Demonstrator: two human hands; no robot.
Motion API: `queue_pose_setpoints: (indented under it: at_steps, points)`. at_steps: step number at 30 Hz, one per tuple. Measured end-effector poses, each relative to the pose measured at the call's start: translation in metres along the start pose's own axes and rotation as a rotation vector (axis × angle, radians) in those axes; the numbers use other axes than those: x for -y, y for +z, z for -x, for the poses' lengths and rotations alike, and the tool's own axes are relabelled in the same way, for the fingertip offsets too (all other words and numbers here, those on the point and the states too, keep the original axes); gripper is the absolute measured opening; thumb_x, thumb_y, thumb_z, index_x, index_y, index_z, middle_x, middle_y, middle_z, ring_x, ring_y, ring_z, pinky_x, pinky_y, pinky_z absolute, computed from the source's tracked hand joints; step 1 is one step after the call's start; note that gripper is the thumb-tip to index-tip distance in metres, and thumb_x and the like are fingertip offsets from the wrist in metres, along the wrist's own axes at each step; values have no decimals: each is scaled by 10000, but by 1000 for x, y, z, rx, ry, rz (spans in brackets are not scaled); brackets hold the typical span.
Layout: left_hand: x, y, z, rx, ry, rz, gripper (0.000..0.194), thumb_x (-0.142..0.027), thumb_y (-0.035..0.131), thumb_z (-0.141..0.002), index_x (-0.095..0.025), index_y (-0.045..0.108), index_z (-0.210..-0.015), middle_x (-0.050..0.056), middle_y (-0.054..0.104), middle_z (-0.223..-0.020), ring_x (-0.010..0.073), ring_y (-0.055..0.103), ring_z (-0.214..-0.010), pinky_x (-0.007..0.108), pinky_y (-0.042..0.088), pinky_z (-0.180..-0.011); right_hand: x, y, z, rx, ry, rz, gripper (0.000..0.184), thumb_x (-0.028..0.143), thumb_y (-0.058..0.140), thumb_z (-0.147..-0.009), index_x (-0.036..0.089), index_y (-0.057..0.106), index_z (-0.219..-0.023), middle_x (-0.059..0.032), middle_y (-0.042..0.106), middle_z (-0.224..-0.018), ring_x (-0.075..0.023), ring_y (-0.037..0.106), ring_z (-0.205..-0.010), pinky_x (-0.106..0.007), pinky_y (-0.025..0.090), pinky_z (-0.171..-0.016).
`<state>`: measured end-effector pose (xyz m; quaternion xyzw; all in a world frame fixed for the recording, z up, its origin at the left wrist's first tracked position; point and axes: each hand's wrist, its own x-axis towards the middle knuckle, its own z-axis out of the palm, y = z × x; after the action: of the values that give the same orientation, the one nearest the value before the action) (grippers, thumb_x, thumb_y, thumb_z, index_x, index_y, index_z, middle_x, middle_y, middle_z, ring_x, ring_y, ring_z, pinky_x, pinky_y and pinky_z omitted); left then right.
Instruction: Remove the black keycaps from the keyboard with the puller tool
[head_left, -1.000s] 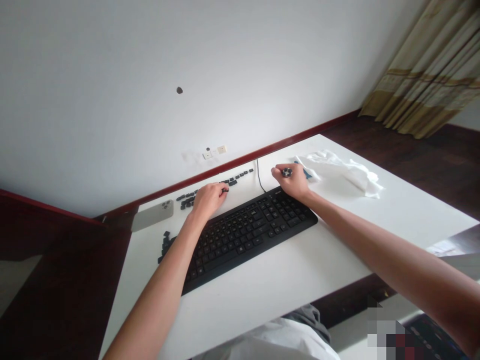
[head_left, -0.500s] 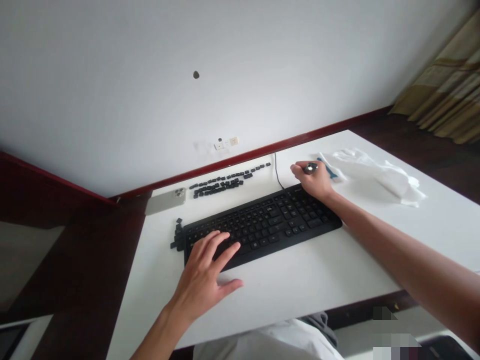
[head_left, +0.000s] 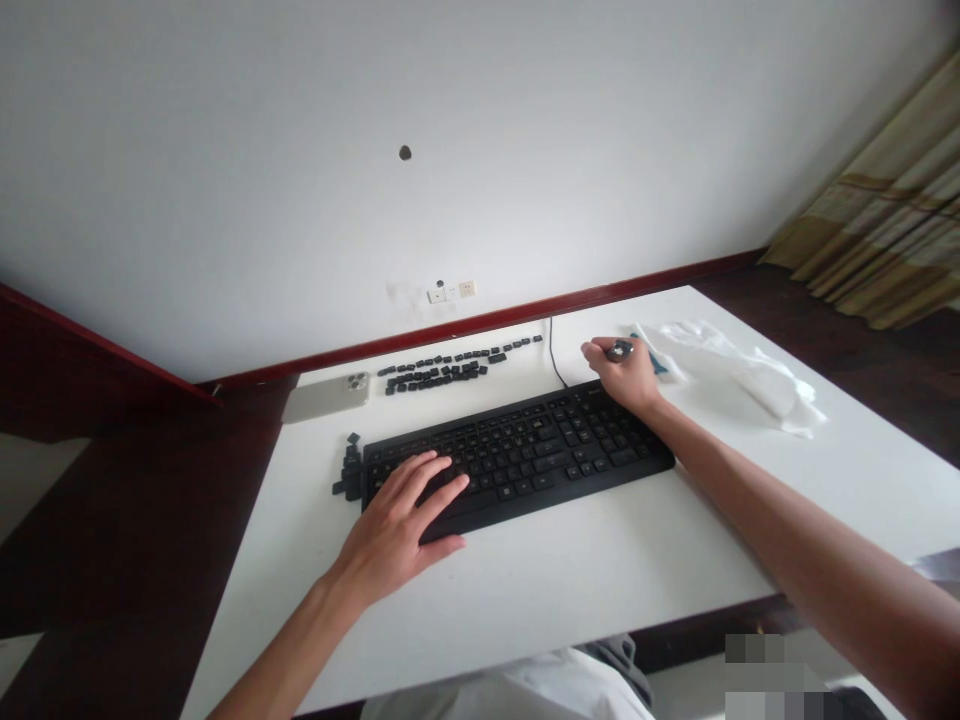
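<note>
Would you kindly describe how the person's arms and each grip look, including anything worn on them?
The left arm and right arm are bare, without visible sleeves. The left grip and right grip are ungloved human hands; no watch or bracelet shows. Right fingertips are partly hidden.

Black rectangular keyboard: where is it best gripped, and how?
Probably pinch the near long edge, from the near side: the flat black keyboard has loose black keycaps at its left end and a thin black cable at its far edge.
</note>
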<state>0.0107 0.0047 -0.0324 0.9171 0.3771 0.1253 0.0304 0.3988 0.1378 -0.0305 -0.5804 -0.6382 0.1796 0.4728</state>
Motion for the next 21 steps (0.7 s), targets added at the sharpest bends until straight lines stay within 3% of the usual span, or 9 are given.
queue_pose_setpoints:
  at_steps: [7, 11, 15, 21]
  points:
    - [14, 1, -9, 12, 12, 23, 583, -493, 636, -971, -323, 513, -1515, 80, 510, -1542, 313, 441, -1456, 530, 444, -1201, 0, -2, -2, -35, 48, -9, 416, 340, 555, -913, 225, 336, -579, 44, 322, -559, -120, 298, -558, -298, 221, -530]
    - [14, -3, -14, -11, 8, 11, 535, -444, 662, -949, -305, 569, -1458, 79, 543, -1498, 316, 452, -1435, 526, 432, -1200, 10, -1, -2, -168, 77, -98, 409, 340, 566, -888, 229, 322, -578, 42, 321, -552, -124, 303, -557, -299, 222, -525]
    - [-2, -8, -33, -36, -16, 16, 471, -466, 684, -918, -259, 646, -1339, 91, 597, -1415, 334, 462, -1406, 539, 415, -1195, 19, 4, -4, -252, 116, -372, 393, 353, 597, -849, 235, 324, -591, 39, 331, -571, -133, 332, -567, -292, 294, -525]
    - [-41, 10, -97, -94, 69, 66, 671, -547, 666, -922, -204, 519, -1480, 131, 596, -1421, 322, 497, -1343, 500, 426, -1148, 42, 8, -3, -323, 127, -780, 342, 342, 638, -815, 237, 347, -668, 41, 313, -666, -131, 373, -601, -285, 414, -583]
